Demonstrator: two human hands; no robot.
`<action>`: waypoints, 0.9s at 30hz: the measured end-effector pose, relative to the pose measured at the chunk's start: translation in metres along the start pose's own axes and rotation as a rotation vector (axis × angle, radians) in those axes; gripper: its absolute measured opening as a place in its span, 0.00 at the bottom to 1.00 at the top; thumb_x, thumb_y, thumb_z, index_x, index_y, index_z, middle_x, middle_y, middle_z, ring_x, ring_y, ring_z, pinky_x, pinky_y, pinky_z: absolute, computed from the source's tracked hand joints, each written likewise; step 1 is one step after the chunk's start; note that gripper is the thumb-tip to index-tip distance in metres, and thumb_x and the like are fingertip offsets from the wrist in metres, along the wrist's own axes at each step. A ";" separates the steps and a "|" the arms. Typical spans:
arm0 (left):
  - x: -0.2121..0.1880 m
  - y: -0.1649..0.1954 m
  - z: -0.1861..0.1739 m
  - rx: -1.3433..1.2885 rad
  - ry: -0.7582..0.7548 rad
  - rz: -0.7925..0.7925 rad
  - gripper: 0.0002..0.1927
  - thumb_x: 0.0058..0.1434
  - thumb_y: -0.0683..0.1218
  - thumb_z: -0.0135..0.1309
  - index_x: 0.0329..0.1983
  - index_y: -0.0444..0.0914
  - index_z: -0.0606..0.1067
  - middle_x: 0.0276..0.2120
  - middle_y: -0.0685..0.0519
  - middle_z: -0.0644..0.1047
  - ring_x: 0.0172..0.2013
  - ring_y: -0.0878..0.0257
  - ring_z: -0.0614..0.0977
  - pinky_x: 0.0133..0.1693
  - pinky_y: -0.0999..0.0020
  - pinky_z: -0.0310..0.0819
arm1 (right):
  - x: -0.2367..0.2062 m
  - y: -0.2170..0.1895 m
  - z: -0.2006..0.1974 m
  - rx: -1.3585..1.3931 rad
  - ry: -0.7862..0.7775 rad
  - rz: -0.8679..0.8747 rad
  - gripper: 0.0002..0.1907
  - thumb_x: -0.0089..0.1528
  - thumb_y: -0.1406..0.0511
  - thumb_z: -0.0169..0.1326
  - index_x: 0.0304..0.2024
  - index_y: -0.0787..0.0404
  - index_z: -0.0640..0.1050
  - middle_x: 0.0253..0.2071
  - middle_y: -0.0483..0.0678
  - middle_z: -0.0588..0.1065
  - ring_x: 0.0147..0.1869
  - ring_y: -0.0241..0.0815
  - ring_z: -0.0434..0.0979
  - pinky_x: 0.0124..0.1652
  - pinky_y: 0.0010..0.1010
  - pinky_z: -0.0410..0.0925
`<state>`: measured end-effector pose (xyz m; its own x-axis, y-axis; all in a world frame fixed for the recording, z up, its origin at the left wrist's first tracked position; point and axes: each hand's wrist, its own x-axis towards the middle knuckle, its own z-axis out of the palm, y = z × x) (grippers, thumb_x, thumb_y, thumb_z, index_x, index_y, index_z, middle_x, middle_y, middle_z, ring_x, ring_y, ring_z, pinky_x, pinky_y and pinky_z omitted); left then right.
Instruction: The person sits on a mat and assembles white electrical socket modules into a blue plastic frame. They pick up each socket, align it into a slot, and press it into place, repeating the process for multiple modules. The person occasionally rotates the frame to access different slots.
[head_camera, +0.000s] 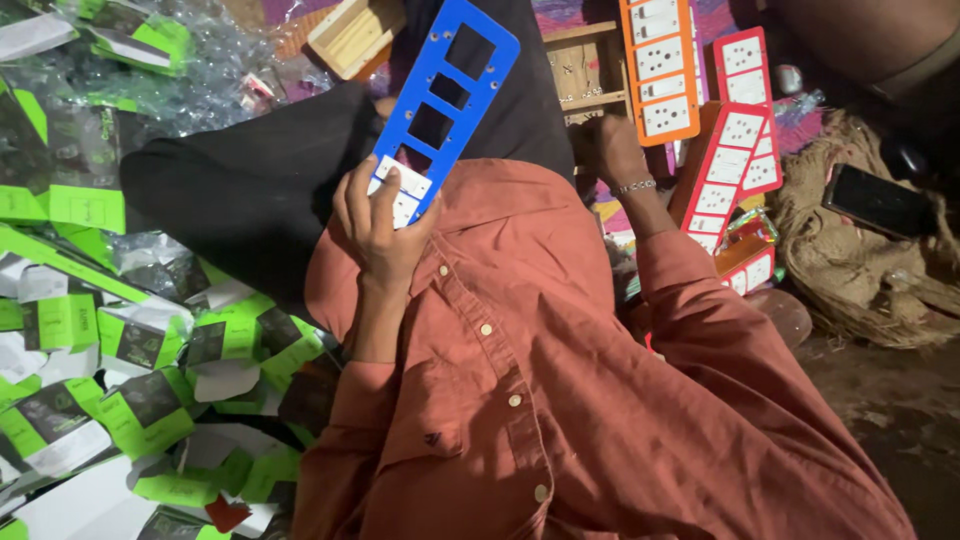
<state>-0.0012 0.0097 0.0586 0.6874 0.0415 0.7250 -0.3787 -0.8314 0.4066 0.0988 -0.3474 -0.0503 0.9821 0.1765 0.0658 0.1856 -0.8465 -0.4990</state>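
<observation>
Your left hand (385, 225) holds the blue plate (440, 105) near the centre of the frame, a little above the middle. The grip is closed around its lower end, with the fingers wrapped over the white switch module (400, 190) that sits in the lowest opening. The four openings above it are empty, and the long part of the plate stands free toward the top of the frame.

Your right hand (612, 150) is at the upper middle right, near the small wooden box (585, 70) and the red plates (735, 160) with white modules. I cannot tell if its grip is closed on something, because the back of the hand hides the fingers.

The risk I see is this: you hold the blue plate only at one end, so it may swing or slip if you press a new module in with one hand. The seated module may also pop out under your fingers. If it falls, it can get lost among the green and black packets (150, 350) at the lower left. The orange plate (660, 65) and the red plates stand loosely at the upper right, and your right arm may knock them over.
</observation>
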 end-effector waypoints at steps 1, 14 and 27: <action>0.000 0.000 -0.001 0.013 -0.008 0.008 0.26 0.54 0.45 0.75 0.52 0.36 0.75 0.56 0.43 0.74 0.54 0.43 0.76 0.54 0.48 0.76 | 0.002 0.000 0.001 -0.018 -0.007 0.039 0.15 0.64 0.61 0.62 0.29 0.67 0.81 0.27 0.63 0.76 0.32 0.64 0.78 0.33 0.48 0.70; 0.003 0.003 0.000 0.059 -0.040 -0.012 0.22 0.52 0.44 0.73 0.49 0.40 0.79 0.53 0.46 0.72 0.52 0.46 0.75 0.52 0.51 0.76 | 0.009 -0.029 -0.014 0.031 0.151 -0.303 0.05 0.60 0.69 0.58 0.37 0.64 0.81 0.37 0.60 0.79 0.40 0.63 0.79 0.39 0.47 0.71; -0.001 -0.001 0.000 -0.001 -0.047 -0.072 0.23 0.53 0.44 0.73 0.51 0.41 0.79 0.53 0.47 0.72 0.53 0.45 0.74 0.54 0.51 0.74 | 0.015 0.001 0.010 -0.330 0.106 -0.156 0.08 0.63 0.74 0.48 0.37 0.68 0.80 0.38 0.65 0.78 0.40 0.65 0.79 0.38 0.50 0.72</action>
<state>-0.0018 0.0103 0.0579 0.7411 0.0757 0.6671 -0.3276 -0.8265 0.4578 0.1140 -0.3408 -0.0589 0.9360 0.2779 0.2162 0.3166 -0.9329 -0.1716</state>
